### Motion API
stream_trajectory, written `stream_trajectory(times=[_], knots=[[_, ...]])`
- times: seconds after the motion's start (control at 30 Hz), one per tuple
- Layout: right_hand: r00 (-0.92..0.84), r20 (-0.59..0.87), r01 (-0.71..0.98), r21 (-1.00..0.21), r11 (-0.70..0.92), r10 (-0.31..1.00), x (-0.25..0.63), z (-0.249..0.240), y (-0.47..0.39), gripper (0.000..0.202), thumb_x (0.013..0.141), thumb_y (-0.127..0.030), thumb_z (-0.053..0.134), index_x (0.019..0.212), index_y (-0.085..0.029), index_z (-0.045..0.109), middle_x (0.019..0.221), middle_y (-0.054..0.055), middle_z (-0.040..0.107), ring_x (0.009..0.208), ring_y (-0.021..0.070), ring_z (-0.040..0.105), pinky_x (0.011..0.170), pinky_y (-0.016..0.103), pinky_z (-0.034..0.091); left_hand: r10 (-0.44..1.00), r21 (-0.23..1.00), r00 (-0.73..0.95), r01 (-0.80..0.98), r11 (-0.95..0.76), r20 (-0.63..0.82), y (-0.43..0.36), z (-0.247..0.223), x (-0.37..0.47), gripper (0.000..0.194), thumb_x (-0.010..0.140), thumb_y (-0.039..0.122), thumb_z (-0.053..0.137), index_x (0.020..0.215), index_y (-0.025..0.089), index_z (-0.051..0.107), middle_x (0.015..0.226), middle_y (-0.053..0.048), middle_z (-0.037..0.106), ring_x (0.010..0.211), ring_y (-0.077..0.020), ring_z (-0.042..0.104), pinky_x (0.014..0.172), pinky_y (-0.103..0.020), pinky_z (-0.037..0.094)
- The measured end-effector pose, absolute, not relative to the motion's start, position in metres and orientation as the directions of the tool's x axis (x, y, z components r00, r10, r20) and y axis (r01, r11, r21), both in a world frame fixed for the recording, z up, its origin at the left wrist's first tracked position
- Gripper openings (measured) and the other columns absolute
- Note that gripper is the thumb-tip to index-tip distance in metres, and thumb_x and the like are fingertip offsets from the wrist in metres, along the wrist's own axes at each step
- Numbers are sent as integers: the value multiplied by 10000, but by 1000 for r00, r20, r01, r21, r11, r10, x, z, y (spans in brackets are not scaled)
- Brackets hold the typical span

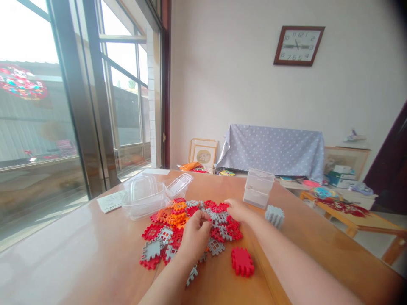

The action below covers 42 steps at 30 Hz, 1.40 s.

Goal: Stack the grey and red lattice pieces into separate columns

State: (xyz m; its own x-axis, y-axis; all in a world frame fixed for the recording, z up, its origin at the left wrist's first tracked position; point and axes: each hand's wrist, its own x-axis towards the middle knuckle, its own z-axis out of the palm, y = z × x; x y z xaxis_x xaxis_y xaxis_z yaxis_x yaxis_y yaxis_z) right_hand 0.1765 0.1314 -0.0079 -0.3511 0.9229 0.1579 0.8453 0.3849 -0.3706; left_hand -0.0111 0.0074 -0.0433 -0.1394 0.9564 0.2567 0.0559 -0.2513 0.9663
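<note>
A heap of red, grey and orange plastic interlocking tiles [178,220] lies on the wooden table [286,262], some windowed and some solid. Above the middle of the heap, my left hand [195,233] is closed with its fingers curled into a pinch; what they hold is hidden. At the heap's far right edge, my right hand [235,209] has its fingers together at a red interlocking tile [224,206]. A stack of red tiles [242,262] lies to the right of the heap. Beyond my right forearm stands a stack of grey tiles [274,216].
Clear plastic containers [144,207] and a lid [179,185] are behind the heap at left, beside white paper [111,201]. A clear box [259,188] stands at the back right. A low wooden table [369,216] is farther right, and a window [127,101] is at left.
</note>
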Motion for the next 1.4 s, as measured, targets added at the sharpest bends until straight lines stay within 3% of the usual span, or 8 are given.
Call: stream_trajectory(times=[0.2,0.53,0.73,0.97,1.07,1.17,1.3,1.4], knots=[[-340,69,868,-360,342,938,163,-19,158,75,761,-255,662,730,-236,728,740,-4,738,764,164,637,661,225,393,954,964,-142,62,-259,266,6,-44,-11,110,765,172,509,847,204,575,676,29,576,546,-96,473,527,-210,341],[-332,61,863,-384,329,941,164,-28,164,187,749,-354,670,619,-220,679,541,-46,610,621,130,574,607,221,377,973,980,-116,30,-195,197,6,-42,-11,91,773,212,545,864,212,555,705,17,587,567,-112,458,540,-226,357],[-275,181,834,-443,328,944,172,-23,153,247,890,-364,546,762,-206,685,743,22,701,791,162,621,695,237,404,961,969,-126,51,-241,246,5,-40,-12,86,772,171,514,842,212,542,663,39,528,570,-104,446,554,-222,345],[-206,261,724,-607,326,943,186,-6,119,450,995,-430,291,1129,-195,650,1058,77,728,943,206,651,753,294,483,953,962,-138,9,-271,270,6,-41,-12,89,828,228,539,910,206,564,708,38,543,594,-98,471,568,-215,358],[-292,196,559,-759,333,936,185,1,84,502,959,-566,368,1151,-205,659,1031,64,739,902,222,667,717,311,512,962,969,-132,-40,-245,238,3,-35,-12,140,823,268,588,941,193,591,768,21,585,616,-97,492,584,-217,378],[-397,126,342,-899,274,909,182,5,47,483,931,-598,452,1136,-219,672,1011,52,743,875,221,660,718,320,511,982,974,-53,-128,-187,182,-5,-25,-11,215,818,348,640,947,177,615,759,15,596,637,-102,511,592,-218,382],[-444,102,318,-911,262,890,180,6,14,465,955,-566,436,1143,-214,674,943,41,735,840,210,651,720,324,511,988,973,94,-208,-98,120,-16,-15,-8,237,760,371,703,833,167,609,644,34,567,561,-84,470,540,-210,327],[-398,189,398,-846,354,898,183,4,2,458,943,-541,472,1225,-217,634,1070,56,718,968,228,655,838,361,529,989,970,123,-239,-54,86,-20,-13,-7,257,717,374,732,786,173,589,577,49,544,510,-79,457,512,-210,306]])
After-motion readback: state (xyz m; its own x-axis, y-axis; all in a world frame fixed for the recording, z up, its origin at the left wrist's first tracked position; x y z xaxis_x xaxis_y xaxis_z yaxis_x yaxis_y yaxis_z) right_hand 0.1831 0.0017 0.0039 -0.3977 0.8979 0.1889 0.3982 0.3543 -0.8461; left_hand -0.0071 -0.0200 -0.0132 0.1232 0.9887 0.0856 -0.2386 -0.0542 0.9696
